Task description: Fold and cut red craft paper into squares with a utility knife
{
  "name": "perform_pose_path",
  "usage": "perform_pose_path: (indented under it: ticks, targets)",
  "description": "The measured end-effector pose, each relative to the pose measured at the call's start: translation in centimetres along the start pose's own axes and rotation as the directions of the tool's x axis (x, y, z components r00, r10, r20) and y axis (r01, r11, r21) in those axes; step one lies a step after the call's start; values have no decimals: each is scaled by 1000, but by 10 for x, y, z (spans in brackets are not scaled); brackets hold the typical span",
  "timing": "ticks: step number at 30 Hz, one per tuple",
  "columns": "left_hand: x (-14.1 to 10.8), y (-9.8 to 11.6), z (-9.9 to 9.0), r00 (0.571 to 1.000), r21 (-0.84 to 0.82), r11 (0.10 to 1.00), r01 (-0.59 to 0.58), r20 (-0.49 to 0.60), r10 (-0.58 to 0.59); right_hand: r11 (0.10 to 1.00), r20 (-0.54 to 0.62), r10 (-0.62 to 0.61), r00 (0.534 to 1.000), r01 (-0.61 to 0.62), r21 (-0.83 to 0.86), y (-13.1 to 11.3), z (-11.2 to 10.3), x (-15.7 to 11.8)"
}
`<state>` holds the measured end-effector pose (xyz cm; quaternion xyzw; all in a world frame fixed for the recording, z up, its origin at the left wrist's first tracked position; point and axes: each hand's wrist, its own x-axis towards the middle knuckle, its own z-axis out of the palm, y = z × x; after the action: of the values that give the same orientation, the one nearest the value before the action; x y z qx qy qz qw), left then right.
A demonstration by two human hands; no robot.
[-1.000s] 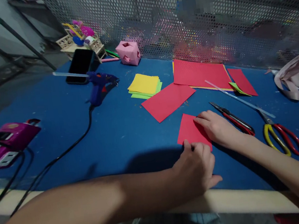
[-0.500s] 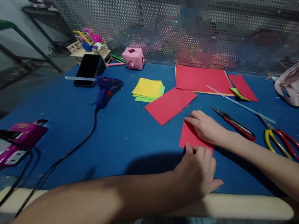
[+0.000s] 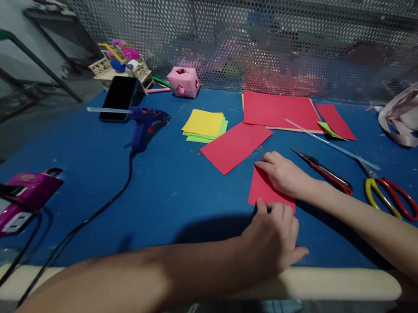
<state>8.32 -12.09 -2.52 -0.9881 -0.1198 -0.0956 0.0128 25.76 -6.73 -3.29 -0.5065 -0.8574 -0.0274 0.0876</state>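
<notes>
A small piece of red paper (image 3: 256, 190) lies on the blue table under both my hands. My right hand (image 3: 281, 172) rests on its upper part, fingers bent together with their tips at the far edge. At the near edge, my left hand (image 3: 275, 232) has its fingers curled against the paper, its thumb pointing off to the right; the palm side is hidden. Just beyond the hands is a larger red paper rectangle (image 3: 236, 145). A cutter knife (image 3: 323, 170) lies right of my right hand, and red-and-yellow-handled scissors (image 3: 391, 195) lie farther right.
A blue glue gun (image 3: 144, 126) trails a black cord at left, near a phone (image 3: 118, 99). Yellow and green square papers (image 3: 205, 124), red sheets (image 3: 279, 109) and a pink paper cube (image 3: 183, 82) stand farther back. A perforated metal panel (image 3: 209, 34) borders the table.
The whole view has shifted slightly. Both hands keep nearly the same pose on the small red paper, and nothing on the table has visibly moved.
</notes>
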Motion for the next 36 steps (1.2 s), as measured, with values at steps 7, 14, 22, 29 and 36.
perform_pose_path:
  ticks: [7,14,22,29,36]
  targets:
    - [1,-2,-4,999,-24,1000,-2,51,4,999,-24,-48,999,47,-14,11,-5,-26]
    - [2,-1,-4,997,-12,1000,3,78,-2,987,-10,-26,1000,24,-162,27,-24,-78]
    - [-3,5,-4,999,46,998,43,16,-43,993,-173,6,985,-26,-115,-9,-41,-69]
    - [-10,15,0,993,82,990,116,-47,-112,988,72,-155,985,154,20,-25,-21,-41]
    - [-13,15,3,992,76,994,82,-98,-75,988,228,-142,963,122,98,-3,-11,-36]
